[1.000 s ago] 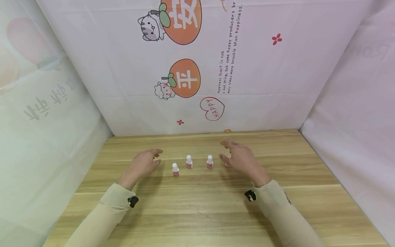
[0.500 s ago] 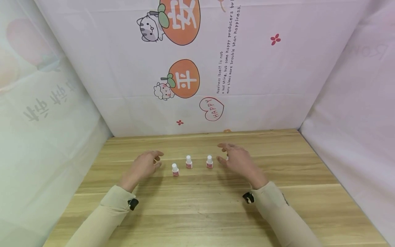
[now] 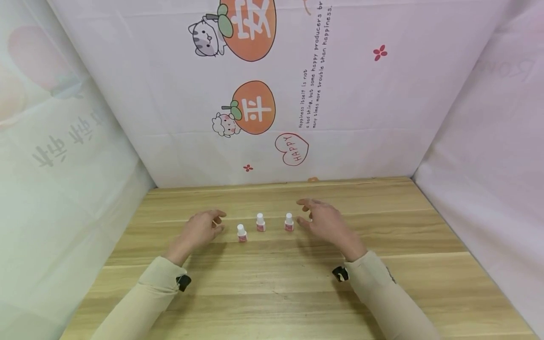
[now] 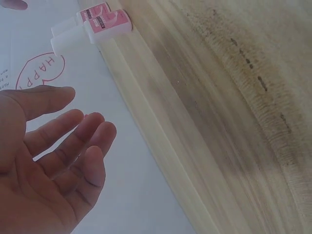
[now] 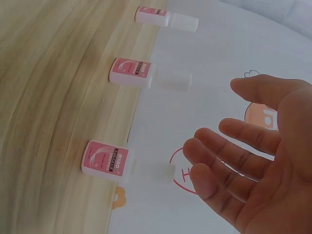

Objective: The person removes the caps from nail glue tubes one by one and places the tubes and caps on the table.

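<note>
Three small white-capped bottles of nail glue with pink labels stand upright on the wooden table in the head view: a left bottle (image 3: 242, 233), a middle bottle (image 3: 260, 222) and a right bottle (image 3: 289, 222). My left hand (image 3: 199, 231) hovers beside the left bottle, apart from it, fingers loosely bent around nothing. My right hand (image 3: 327, 224) is just right of the right bottle, its thumb near that bottle, holding nothing. In the right wrist view, a nail glue bottle (image 5: 105, 158) stands closest, with others beyond. Anything behind my right hand is hidden in the head view.
The wooden table (image 3: 272, 293) meets a printed white cloth wall (image 3: 361, 118) at the back. White cloth also hangs at the left side (image 3: 63, 198) and right side (image 3: 480, 189). Dark wrist straps (image 3: 183, 282) show at the sleeves.
My right hand has moved slightly left, toward the right bottle, and now covers the bottle that showed behind it. My left hand has shifted only slightly. The three visible bottles have stayed put.
</note>
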`<state>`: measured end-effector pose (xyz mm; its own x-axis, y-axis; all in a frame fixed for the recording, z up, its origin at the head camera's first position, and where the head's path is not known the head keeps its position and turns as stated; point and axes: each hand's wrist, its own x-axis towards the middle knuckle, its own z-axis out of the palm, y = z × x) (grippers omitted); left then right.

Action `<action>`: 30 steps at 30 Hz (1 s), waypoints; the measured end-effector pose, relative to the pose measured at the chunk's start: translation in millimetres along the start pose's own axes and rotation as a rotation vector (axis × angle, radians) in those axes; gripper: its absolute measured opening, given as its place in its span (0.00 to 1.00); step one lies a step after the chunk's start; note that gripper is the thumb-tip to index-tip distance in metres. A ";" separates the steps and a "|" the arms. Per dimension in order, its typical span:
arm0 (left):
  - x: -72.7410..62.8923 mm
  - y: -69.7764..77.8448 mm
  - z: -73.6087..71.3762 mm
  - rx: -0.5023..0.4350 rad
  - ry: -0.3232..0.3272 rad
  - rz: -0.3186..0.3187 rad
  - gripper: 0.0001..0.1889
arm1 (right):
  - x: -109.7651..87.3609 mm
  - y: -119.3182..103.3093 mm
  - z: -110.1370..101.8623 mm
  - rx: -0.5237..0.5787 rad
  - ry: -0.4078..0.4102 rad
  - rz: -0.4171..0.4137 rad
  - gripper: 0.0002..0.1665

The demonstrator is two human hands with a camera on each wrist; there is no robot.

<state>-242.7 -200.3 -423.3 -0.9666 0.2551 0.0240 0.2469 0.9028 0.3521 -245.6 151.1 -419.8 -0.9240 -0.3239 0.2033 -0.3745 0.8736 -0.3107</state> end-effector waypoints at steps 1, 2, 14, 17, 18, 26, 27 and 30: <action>0.3 -0.3 0.8 0.000 0.001 0.001 0.20 | 0.0 -0.3 0.2 0.004 0.002 -0.004 0.30; 0.6 -0.5 1.5 -0.001 0.001 0.000 0.20 | -0.1 -0.7 0.2 0.005 0.003 -0.008 0.30; 0.3 -1.8 7.1 -0.039 -0.016 -0.031 0.18 | -0.7 -7.0 1.4 0.076 -0.029 0.005 0.30; 0.7 -2.3 9.8 -0.047 -0.018 -0.031 0.18 | -0.9 -7.8 2.7 0.092 -0.032 0.010 0.29; 0.5 -2.2 10.3 -0.052 -0.019 -0.032 0.18 | -0.8 -8.0 3.3 0.097 -0.033 0.014 0.29; -1.3 -1.1 13.2 -0.085 -0.028 -0.032 0.19 | -2.0 -10.4 7.9 0.110 -0.026 0.006 0.28; -1.5 -0.9 13.6 -0.085 -0.028 -0.028 0.19 | -2.0 -10.7 8.3 0.112 -0.026 0.003 0.28; -2.4 0.4 14.6 -0.100 -0.029 -0.029 0.19 | -2.1 -11.6 8.9 0.111 -0.024 -0.004 0.28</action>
<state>-239.3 -195.5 -436.8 -0.9706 0.2403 -0.0141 0.2094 0.8715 0.4435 -240.0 138.4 -424.9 -0.9237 -0.3368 0.1824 -0.3828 0.8273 -0.4112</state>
